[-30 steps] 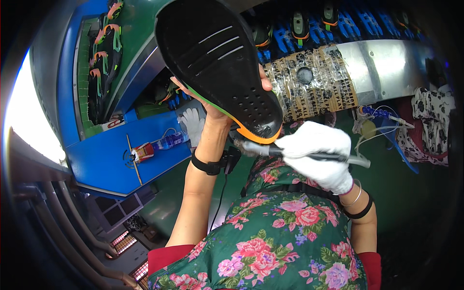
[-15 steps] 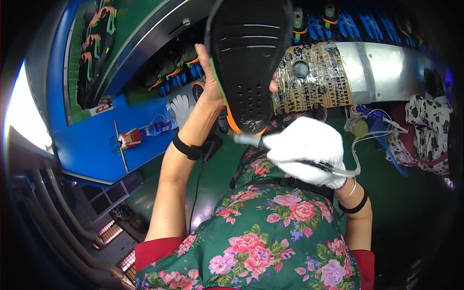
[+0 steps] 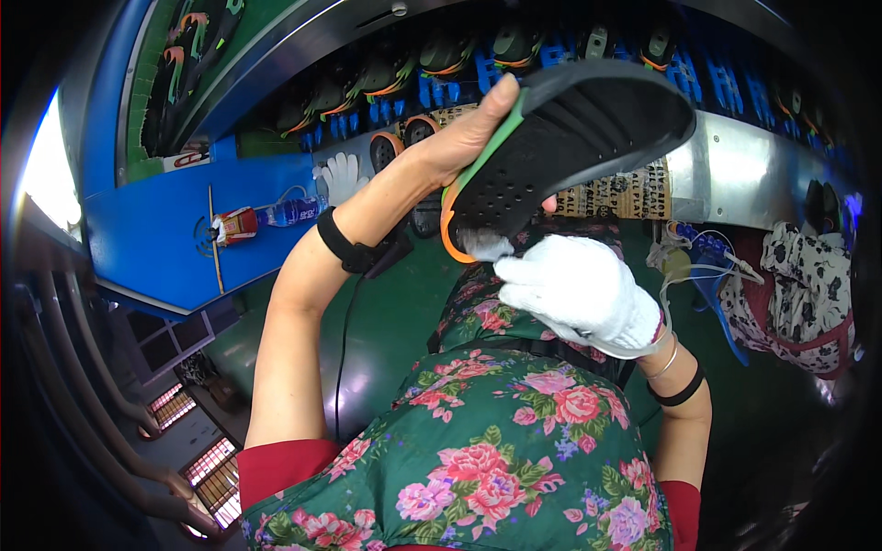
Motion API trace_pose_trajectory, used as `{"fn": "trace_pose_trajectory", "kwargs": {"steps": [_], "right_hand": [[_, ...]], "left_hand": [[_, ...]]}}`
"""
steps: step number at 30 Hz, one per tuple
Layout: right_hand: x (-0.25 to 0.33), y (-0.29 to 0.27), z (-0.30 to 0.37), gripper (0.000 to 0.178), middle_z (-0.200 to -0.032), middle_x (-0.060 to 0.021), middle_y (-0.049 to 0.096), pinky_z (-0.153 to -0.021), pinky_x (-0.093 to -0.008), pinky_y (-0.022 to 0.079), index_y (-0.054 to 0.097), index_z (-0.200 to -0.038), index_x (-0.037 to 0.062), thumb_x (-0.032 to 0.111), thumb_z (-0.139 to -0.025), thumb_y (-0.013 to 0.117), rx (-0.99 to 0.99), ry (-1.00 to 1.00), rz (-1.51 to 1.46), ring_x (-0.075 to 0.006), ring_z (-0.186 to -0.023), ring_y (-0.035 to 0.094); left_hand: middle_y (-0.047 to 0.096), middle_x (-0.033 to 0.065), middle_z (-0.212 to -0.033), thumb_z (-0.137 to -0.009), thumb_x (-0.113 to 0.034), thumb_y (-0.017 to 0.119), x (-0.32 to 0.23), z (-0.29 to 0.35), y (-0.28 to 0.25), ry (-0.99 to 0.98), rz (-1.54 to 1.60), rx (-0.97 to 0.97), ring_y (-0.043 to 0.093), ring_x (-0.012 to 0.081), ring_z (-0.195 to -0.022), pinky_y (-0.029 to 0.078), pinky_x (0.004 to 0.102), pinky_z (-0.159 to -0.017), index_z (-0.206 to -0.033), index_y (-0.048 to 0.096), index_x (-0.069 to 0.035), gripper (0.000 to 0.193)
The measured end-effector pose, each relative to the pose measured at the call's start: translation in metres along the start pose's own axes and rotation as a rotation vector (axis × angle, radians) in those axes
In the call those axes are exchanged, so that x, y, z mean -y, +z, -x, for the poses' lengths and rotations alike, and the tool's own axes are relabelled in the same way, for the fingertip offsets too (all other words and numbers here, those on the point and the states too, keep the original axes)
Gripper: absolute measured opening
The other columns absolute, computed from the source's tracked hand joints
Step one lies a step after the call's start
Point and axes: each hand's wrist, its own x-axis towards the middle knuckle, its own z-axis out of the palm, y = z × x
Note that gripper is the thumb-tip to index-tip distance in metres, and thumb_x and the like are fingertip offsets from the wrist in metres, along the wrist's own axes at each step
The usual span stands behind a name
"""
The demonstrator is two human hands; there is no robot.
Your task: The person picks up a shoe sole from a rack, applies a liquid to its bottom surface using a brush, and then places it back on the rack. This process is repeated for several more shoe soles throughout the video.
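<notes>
Bare, my left hand (image 3: pixel 459 142) grips a black shoe sole (image 3: pixel 560 138) by its side, with the thumb along the green edge and a fingertip showing at the other side. The sole is tilted, its hollow face toward me and its orange-edged heel end lowest. Rows of small holes mark the heel half. A white knitted glove covers my right hand (image 3: pixel 579 289), closed around a brush whose handle is mostly hidden. The pale, blurred brush head (image 3: pixel 487 246) is at the inside of the heel. A thin clear tube runs by the gloved wrist.
Several black shoe parts with orange rims sit on blue holders (image 3: pixel 441 92) along the far side. To the left, a blue table (image 3: pixel 156 239) bears a bottle (image 3: pixel 294 212), a stick and a white glove (image 3: pixel 343 177). Patterned cloth (image 3: pixel 799 285) hangs at right beside a metal bench (image 3: pixel 744 170).
The sole has swung over, its toe end now leaning right, and come lower in view. The brush head has moved from the heel's outer rim to its inside.
</notes>
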Motion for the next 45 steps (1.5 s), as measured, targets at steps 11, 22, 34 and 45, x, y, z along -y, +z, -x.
{"fn": "trace_pose_trajectory", "kwargs": {"steps": [11, 22, 34, 45], "right_hand": [[0.01, -0.01, -0.002, 0.014, -0.099, -0.0102, 0.077, -0.086, -0.0339, 0.058, 0.079, -0.098, 0.0033, 0.006, -0.085, 0.082, -0.47, 0.239, -0.445, -0.0197, -0.093, 0.074], [0.02, -0.024, -0.006, 0.013, -0.102, -0.011, 0.076, -0.087, -0.0371, 0.056, 0.078, -0.098, 0.0052, 0.008, -0.085, 0.08, -0.688, 0.122, 0.041, -0.0257, -0.099, 0.072], [0.034, -0.015, -0.003, 0.017, -0.098, -0.0103, 0.075, -0.081, -0.04, 0.056, 0.076, -0.098, 0.0062, 0.006, -0.081, 0.078, -0.775, -0.001, 0.235, -0.0298, -0.092, 0.07], [0.048, -0.026, -0.046, 0.02, -0.094, -0.0101, 0.078, -0.069, -0.0346, 0.056, 0.079, -0.093, 0.0063, 0.001, -0.074, 0.084, -0.705, -0.015, 0.529, -0.0238, -0.078, 0.072]], "left_hand": [[0.057, 0.0112, -0.146, -0.097, -0.078, 0.04, 0.027, 0.005, -0.005, 0.177, 0.285, -0.249, 0.066, 0.0273, -0.113, 0.053, 0.0384, -0.102, -0.157, 0.04, -0.006, 0.094], [0.06, 0.0176, -0.143, -0.107, -0.047, 0.044, 0.09, -0.003, -0.029, 0.258, 0.164, -0.033, 0.058, 0.0337, -0.131, 0.043, 0.0476, -0.116, -0.143, 0.054, -0.001, 0.06], [0.052, 0.0226, -0.151, -0.099, -0.068, 0.042, 0.065, 0.014, 0.005, 0.289, 0.265, 0.038, 0.052, 0.0387, -0.138, 0.043, 0.0597, -0.112, -0.152, 0.046, -0.004, 0.083], [0.056, 0.0224, -0.146, -0.093, -0.064, 0.055, 0.085, 0.035, -0.004, 0.298, 0.837, 0.091, 0.059, 0.0385, -0.129, 0.046, 0.0543, -0.111, -0.151, 0.046, -0.004, 0.084]]}}
